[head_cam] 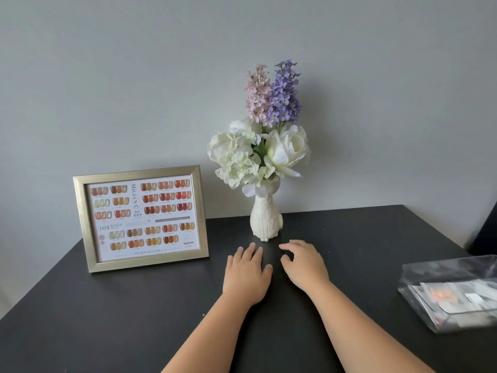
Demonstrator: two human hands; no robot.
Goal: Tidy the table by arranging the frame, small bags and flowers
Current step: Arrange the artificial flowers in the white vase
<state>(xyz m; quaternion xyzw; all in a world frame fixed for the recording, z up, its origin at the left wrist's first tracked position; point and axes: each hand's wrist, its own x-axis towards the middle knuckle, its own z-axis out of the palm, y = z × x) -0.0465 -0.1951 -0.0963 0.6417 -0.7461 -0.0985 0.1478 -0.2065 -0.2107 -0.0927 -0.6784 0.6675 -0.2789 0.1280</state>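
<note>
A gold frame (141, 218) with a nail-colour chart stands upright at the back left of the black table (107, 319). White, pink and purple flowers (265, 135) fill a white vase (265, 219) at the back centre. Clear small bags (454, 294) lie stacked at the right edge. My left hand (247, 275) rests flat on the table just in front of the vase, holding nothing. Beside it my right hand (304, 265) hovers with fingers loosely curled, also holding nothing.
A grey wall (134, 90) rises directly behind the table. A dark object (486, 227) shows beyond the table's right rear corner.
</note>
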